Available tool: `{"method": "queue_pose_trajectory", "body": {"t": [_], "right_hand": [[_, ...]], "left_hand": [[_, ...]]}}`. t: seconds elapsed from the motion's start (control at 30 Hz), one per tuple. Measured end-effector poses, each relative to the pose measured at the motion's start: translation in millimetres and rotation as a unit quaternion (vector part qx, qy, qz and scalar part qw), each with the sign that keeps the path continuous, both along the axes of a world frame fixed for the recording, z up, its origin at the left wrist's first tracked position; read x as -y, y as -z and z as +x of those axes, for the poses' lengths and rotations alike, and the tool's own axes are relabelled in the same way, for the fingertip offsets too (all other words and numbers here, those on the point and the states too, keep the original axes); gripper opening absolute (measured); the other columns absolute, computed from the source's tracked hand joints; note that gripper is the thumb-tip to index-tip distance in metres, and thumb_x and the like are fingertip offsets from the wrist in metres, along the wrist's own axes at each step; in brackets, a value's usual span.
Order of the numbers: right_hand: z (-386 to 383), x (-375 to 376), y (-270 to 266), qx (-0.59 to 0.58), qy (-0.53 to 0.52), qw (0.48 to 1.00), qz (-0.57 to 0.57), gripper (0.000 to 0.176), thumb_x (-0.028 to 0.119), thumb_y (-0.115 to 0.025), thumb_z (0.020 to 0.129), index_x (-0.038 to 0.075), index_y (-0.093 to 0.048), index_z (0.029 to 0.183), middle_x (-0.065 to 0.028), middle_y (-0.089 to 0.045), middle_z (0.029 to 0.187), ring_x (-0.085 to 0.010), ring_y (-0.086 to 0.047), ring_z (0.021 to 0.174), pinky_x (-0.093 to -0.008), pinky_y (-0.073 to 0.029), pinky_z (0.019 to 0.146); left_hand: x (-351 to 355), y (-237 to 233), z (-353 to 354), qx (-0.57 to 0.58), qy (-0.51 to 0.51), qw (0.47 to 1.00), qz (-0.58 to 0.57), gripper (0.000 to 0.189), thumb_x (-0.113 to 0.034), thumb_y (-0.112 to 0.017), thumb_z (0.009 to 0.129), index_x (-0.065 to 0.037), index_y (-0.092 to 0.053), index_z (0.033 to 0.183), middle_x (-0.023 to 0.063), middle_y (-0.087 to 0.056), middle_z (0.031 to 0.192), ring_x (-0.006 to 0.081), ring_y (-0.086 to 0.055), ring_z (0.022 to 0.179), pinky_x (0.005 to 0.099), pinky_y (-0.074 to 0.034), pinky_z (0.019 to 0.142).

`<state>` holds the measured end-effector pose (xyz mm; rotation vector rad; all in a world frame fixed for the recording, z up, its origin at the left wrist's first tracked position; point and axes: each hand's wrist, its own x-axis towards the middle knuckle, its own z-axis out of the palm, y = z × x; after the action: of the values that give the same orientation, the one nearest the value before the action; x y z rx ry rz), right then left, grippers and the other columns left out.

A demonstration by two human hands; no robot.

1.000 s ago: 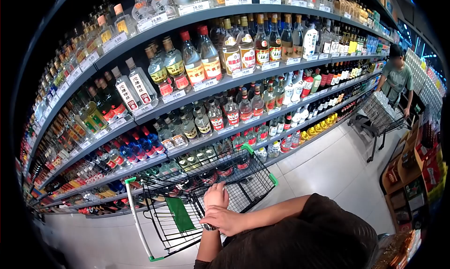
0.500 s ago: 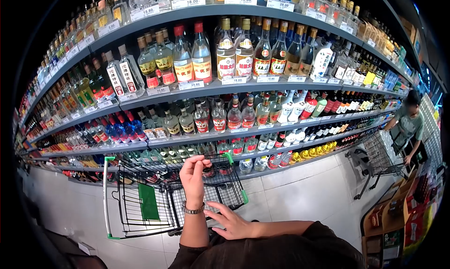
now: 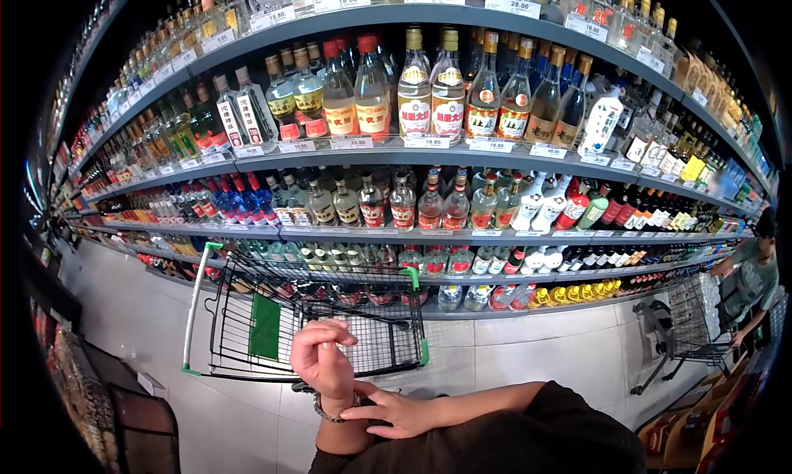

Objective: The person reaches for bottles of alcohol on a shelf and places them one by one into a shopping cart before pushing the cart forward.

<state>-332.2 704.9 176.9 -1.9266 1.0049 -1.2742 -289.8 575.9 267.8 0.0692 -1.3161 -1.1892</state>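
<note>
My left hand [image 3: 322,363] is raised in front of me with its fingers curled in and nothing in it. A metal wristwatch [image 3: 330,410] sits on that wrist. My right hand [image 3: 388,412], coming out of a dark sleeve, lies with fingers spread against the watch. Just beyond both hands stands a black wire shopping cart [image 3: 375,342] with green corners and a green panel; I see no goods in its basket.
Long shelves of liquor bottles [image 3: 429,103] with price tags fill the wall behind the cart. At the far right another person [image 3: 755,276] stands at the shelves with a second cart [image 3: 701,321]. Pale tiled floor [image 3: 528,358] lies between. A display rack [image 3: 91,400] stands low left.
My left hand has come down from the cart's far rim and curled shut. My right hand has moved onto the watch. The view has swung, sliding the other person further right.
</note>
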Motion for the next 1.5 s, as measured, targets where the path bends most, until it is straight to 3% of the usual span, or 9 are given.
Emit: {"method": "queue_pose_trajectory", "body": {"t": [0.2,0.5,0.63,0.73,0.9,1.03,1.17,1.37,1.5], "right_hand": [[-12.8,9.8,-17.6,0.041,-0.116,0.99,0.065,0.068,0.005,-0.066,0.08,0.023,-0.042,0.142,-0.0277,-0.025,0.144,-0.0401,-0.041,0.126,-0.0451,-0.041,0.1],[-29.9,29.8,-28.5,-0.064,-0.059,0.996,0.022,0.076,0.007,-0.067,0.078,0.026,-0.038,0.147,-0.0228,-0.038,0.133,-0.0363,-0.057,0.096,-0.0425,-0.049,0.087],[-43.9,43.2,-34.3,-0.015,-0.069,0.992,0.103,0.079,0.009,-0.067,0.078,0.025,-0.035,0.149,-0.0217,-0.039,0.127,-0.0344,-0.059,0.092,-0.0401,-0.05,0.084],[-57.1,61.2,1.3,0.011,-0.109,0.988,0.112,0.074,0.015,-0.067,0.081,0.019,-0.037,0.148,-0.0231,-0.03,0.144,-0.0394,-0.042,0.127,-0.0439,-0.036,0.107],[-94.0,57.2,109.9,-0.058,0.01,0.971,0.234,0.064,0.026,-0.069,0.085,0.019,-0.045,0.144,-0.0229,-0.024,0.155,-0.0365,-0.032,0.14,-0.0428,-0.032,0.111],[-128.9,22.9,236.3,-0.225,0.103,0.901,0.357,0.061,0.032,-0.068,0.084,0.017,-0.05,0.139,-0.0171,-0.041,0.148,-0.0362,-0.043,0.132,-0.0414,-0.038,0.106],[-136.4,-1.0,336.9,-0.333,0.089,0.824,0.451,0.06,0.023,-0.058,0.088,0.021,-0.041,0.145,-0.0051,-0.036,0.153,-0.0351,-0.036,0.138,-0.0468,-0.029,0.114],[-117.7,10.7,325.4,-0.405,0.102,0.763,0.493,0.057,0.022,-0.048,0.092,0.026,-0.036,0.148,0.0064,-0.022,0.159,-0.0378,-0.019,0.145,-0.0643,-0.018,0.112],[-120.7,14.3,316.2,-0.182,0.137,0.733,0.641,0.054,0.049,-0.037,0.095,0.029,-0.038,0.145,-0.0021,-0.035,0.154,-0.0398,-0.023,0.142,-0.0532,-0.02,0.113]], "left_hand": [[-1.1,-6.0,4.0,0.197,-0.093,0.96,-0.177,0.019,0.011,-0.052,0.072,0.0,-0.064,0.082,0.0089,-0.064,0.065,0.0174,-0.063,0.058,0.0261,-0.05,0.054],[33.3,-10.0,1.8,-0.034,0.189,0.965,0.177,0.012,-0.018,-0.047,0.095,-0.006,-0.05,0.091,0.0008,-0.045,0.061,0.0092,-0.04,0.051,0.0276,-0.044,0.06],[62.1,9.9,-26.0,0.025,0.08,0.984,0.154,0.009,-0.004,-0.047,0.095,-0.001,-0.056,0.094,0.0065,-0.059,0.067,0.0121,-0.054,0.056,0.0256,-0.048,0.055],[71.4,43.6,-38.0,0.176,0.113,0.973,0.097,0.013,-0.001,-0.047,0.096,0.002,-0.06,0.097,0.0071,-0.06,0.069,0.0119,-0.058,0.061,0.0246,-0.05,0.056],[111.4,145.0,0.9,0.595,-0.05,0.747,-0.291,0.035,-0.013,-0.068,0.078,-0.006,-0.061,0.111,0.0169,-0.061,0.11,0.0361,-0.061,0.097,0.0401,-0.052,0.082],[149.8,301.6,106.9,0.725,-0.095,0.661,-0.168,0.052,-0.024,-0.072,0.074,-0.008,-0.058,0.121,0.0168,-0.053,0.128,0.0351,-0.053,0.115,0.0474,-0.044,0.097],[149.0,337.4,178.0,0.89,-0.081,0.448,0.012,0.058,-0.037,-0.068,0.077,-0.011,-0.057,0.127,0.0138,-0.046,0.14,0.034,-0.035,0.135,0.0672,-0.02,0.108],[156.0,372.8,217.2,0.852,-0.11,0.512,0.019,0.051,-0.034,-0.069,0.075,-0.018,-0.062,0.123,0.0128,-0.048,0.137,0.0353,-0.028,0.138,0.0699,-0.02,0.107],[158.1,390.8,217.1,0.853,-0.128,0.505,0.016,0.047,-0.032,-0.07,0.072,-0.021,-0.064,0.117,0.0084,-0.052,0.132,0.0336,-0.031,0.135,0.0696,-0.024,0.104]]}}
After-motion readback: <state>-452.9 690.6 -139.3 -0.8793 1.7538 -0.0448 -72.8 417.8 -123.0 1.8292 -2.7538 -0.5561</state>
